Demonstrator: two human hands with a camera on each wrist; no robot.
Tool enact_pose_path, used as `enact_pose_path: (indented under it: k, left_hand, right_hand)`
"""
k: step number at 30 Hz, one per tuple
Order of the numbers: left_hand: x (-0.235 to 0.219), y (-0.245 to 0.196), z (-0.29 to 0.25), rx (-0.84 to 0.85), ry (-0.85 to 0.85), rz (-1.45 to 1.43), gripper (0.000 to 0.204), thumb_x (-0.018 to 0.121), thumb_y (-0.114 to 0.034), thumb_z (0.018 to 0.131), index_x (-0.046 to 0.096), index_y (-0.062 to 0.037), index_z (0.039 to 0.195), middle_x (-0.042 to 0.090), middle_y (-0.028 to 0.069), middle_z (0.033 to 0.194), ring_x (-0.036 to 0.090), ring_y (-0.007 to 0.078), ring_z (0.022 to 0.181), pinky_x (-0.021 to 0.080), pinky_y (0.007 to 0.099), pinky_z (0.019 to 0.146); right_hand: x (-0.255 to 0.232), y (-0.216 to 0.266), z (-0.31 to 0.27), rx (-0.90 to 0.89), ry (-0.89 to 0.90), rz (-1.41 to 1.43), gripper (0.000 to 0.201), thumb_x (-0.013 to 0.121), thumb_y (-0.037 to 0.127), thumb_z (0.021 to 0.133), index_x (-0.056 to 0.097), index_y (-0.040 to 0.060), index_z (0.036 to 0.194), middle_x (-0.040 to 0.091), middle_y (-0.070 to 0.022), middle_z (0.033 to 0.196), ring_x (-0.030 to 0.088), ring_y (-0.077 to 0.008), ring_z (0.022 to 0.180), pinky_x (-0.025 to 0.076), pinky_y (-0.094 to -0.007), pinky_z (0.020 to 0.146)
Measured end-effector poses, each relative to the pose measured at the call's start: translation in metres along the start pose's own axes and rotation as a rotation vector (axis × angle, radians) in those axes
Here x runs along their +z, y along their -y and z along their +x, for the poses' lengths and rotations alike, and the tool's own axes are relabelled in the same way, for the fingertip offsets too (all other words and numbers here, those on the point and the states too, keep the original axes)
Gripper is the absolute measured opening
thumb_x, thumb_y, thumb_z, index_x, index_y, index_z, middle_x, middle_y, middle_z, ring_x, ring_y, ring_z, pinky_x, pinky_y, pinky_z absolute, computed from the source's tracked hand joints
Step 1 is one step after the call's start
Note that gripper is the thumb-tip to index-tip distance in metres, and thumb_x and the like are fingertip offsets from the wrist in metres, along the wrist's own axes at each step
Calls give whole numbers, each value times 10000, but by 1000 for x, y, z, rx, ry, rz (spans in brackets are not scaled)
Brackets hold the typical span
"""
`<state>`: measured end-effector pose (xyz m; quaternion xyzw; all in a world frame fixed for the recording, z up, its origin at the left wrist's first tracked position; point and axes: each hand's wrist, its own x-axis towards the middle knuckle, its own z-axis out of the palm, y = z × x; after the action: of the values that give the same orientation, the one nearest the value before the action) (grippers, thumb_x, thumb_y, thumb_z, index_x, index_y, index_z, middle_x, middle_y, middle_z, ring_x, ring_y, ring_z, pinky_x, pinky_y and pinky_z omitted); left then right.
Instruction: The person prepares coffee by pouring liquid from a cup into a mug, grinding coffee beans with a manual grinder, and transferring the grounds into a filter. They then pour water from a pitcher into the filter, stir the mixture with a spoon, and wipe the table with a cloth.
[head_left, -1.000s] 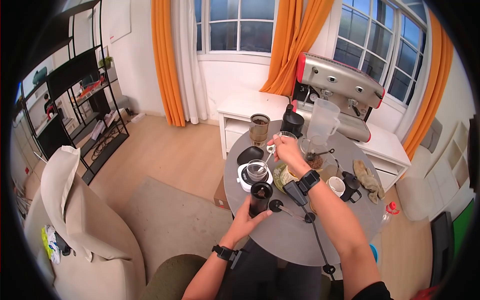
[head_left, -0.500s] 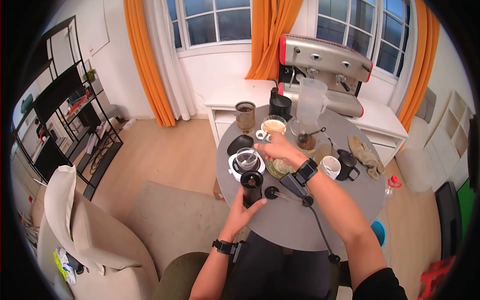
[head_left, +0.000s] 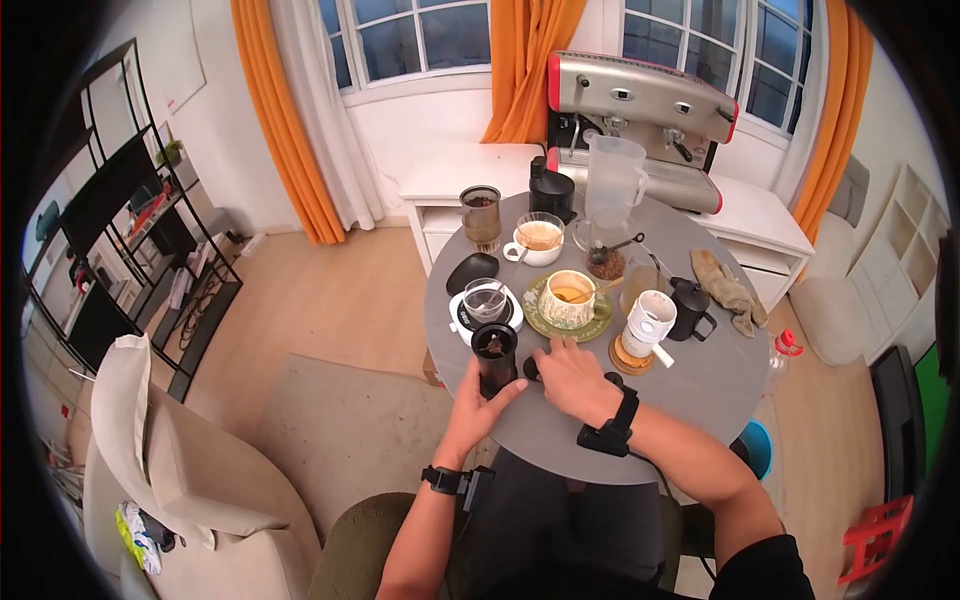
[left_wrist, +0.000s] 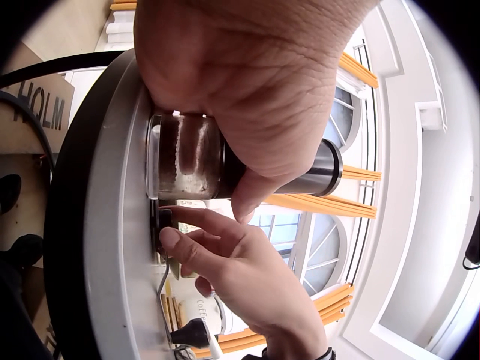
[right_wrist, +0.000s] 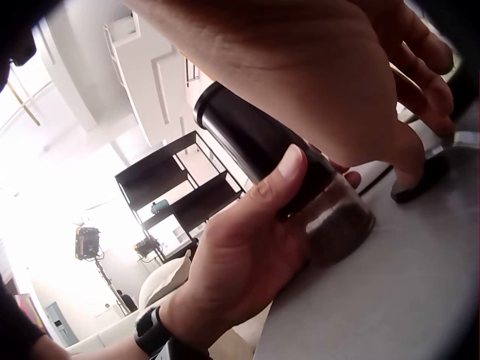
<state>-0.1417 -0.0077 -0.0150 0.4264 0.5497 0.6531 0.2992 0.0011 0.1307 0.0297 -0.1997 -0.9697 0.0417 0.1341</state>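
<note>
A black hand grinder (head_left: 495, 362) stands upright on the round grey table, dark grounds in its open top. My left hand (head_left: 468, 410) grips its side; in the left wrist view its clear base (left_wrist: 187, 161) shows below the hand. Just right of it, my right hand (head_left: 580, 385) reaches down to the table, thumb and fingers pinching the black end (left_wrist: 164, 220) of a thin metal crank. The right wrist view has the thumb of the right hand (right_wrist: 315, 82) on that black piece (right_wrist: 420, 180). A small glass cup (head_left: 486, 300) sits on a white scale (head_left: 504, 327) behind the grinder.
Behind the hands are a cup (head_left: 568, 312) on a green saucer, a white mug (head_left: 650, 318), a black pot (head_left: 690, 308), a clear pitcher (head_left: 614, 180) and a cloth (head_left: 727, 290). An espresso machine (head_left: 640, 100) stands on the white cabinet beyond.
My right hand has left the small glass cup, moving down and toward me to the crank on the table. The spoon it held now rests in that cup. My left hand still grips the grinder.
</note>
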Motion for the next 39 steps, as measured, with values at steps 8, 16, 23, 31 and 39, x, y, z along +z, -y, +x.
enact_pose_path:
  k: [8, 16, 23, 31, 39]
  left_hand:
    - [3, -1, 2, -3, -3, 14, 586, 819, -107, 944, 504, -43, 1435, 633, 70, 1369, 599, 164, 1236, 472, 348, 1083]
    - [8, -6, 2, 30, -22, -46, 608, 837, -150, 928, 505, -12, 1418, 641, 105, 1324, 590, 185, 1206, 469, 354, 1059]
    - [25, -3, 9, 72, 8, -47, 641, 829, -138, 930, 481, -15, 1454, 641, 104, 1321, 602, 184, 1190, 481, 361, 1047]
    - [26, 2, 10, 121, 2, -29, 640, 833, -146, 927, 479, -14, 1443, 650, 120, 1301, 622, 185, 1157, 502, 369, 1006]
    - [25, 9, 12, 110, 12, -25, 642, 826, -135, 932, 459, -21, 1446, 645, 124, 1307, 623, 195, 1165, 499, 362, 1008]
  right_hand:
    - [-8, 12, -12, 124, 49, 77, 403, 657, -34, 824, 622, -47, 1225, 647, -278, 1066, 682, -467, 963, 571, -529, 817]
    - [-97, 32, -29, 165, -189, 172, 548, 627, -107, 827, 551, -103, 1369, 586, -283, 1088, 686, -488, 929, 572, -522, 787]
    - [-142, 27, 17, -221, -136, 379, 467, 643, 5, 944, 625, 26, 1410, 605, -204, 1025, 640, -417, 918, 501, -486, 807]
    - [-148, 31, 21, -205, 28, 223, 461, 643, -15, 909, 666, 12, 1368, 628, -187, 1003, 661, -406, 948, 516, -487, 799]
    - [-136, 27, 25, -156, 95, 228, 473, 651, 2, 897, 661, 2, 1370, 649, -198, 1055, 676, -399, 1002, 543, -483, 831]
